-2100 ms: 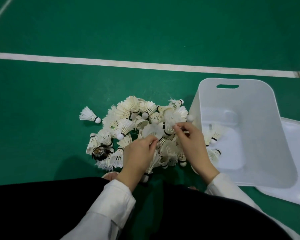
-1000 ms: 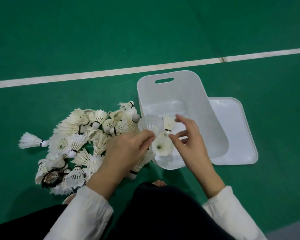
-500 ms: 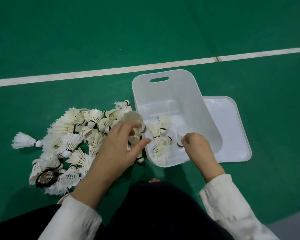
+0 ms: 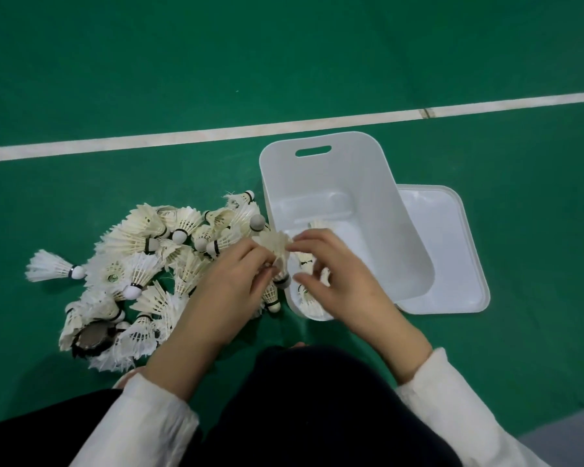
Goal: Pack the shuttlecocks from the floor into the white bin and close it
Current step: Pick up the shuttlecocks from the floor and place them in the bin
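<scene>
A pile of white feather shuttlecocks [image 4: 142, 261] lies on the green floor left of the white bin [image 4: 381, 210], which stands open with several shuttlecocks inside near its front wall. Over the bin's left front edge, both hands pinch one shuttlecock [image 4: 277, 246], feathers up. My left hand [image 4: 230, 291] holds its left side, fingers curled around the lower part. My right hand [image 4: 334, 274] pinches the feather rim from the right. The white lid [image 4: 452, 257] lies flat on the floor behind the bin's right side.
A single shuttlecock [image 4: 53, 268] lies apart at the pile's left. A dark, worn shuttlecock [image 4: 93, 337] sits at the pile's lower left. A white court line [image 4: 182, 138] crosses the floor beyond the bin. My dark-trousered knees fill the bottom of the view.
My right hand has come out of the bin and joined the left hand. The left hand has lifted a shuttlecock from the pile to the bin's edge, and both hands now hold it.
</scene>
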Demonstrator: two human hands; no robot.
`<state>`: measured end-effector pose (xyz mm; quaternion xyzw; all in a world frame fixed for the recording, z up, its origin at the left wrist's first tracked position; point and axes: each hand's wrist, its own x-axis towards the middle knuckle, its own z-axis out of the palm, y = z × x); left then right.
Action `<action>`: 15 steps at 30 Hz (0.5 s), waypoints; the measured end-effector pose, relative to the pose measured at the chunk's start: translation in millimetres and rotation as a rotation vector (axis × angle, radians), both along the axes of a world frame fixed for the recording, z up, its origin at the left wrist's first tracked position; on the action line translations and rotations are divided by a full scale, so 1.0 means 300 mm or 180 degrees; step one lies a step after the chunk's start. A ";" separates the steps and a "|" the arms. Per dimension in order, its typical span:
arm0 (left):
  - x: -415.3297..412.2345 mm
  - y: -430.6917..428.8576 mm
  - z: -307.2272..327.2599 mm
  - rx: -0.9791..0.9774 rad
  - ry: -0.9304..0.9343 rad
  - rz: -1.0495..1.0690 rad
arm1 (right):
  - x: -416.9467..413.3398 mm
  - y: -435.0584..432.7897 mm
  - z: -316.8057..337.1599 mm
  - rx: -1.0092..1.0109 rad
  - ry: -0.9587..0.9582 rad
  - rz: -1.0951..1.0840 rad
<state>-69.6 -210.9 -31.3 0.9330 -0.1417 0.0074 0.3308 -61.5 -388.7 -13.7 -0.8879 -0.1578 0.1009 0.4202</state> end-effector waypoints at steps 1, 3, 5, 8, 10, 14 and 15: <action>0.003 0.000 0.002 -0.0008 0.0008 -0.0019 | 0.001 0.017 -0.003 -0.0189 0.0053 0.0164; 0.003 0.005 0.006 0.0021 0.0011 -0.0114 | 0.014 0.027 -0.015 -0.0621 0.0141 0.0154; 0.004 0.017 0.023 0.0076 -0.0046 -0.0296 | 0.030 0.029 -0.011 -0.0711 -0.0021 0.0047; 0.018 0.041 0.046 0.0071 -0.0084 -0.0516 | 0.048 0.057 -0.001 -0.0529 -0.0252 0.0342; 0.024 0.047 0.058 0.0100 -0.0050 -0.0489 | 0.067 0.069 0.003 -0.0573 -0.0144 0.0512; 0.010 0.098 0.066 0.0207 -0.0074 0.0651 | 0.125 -0.013 0.018 -0.0663 -0.0241 -0.0182; 0.005 0.124 0.052 0.0231 -0.0130 0.0909 | 0.136 -0.044 0.016 -0.0690 -0.0301 -0.0424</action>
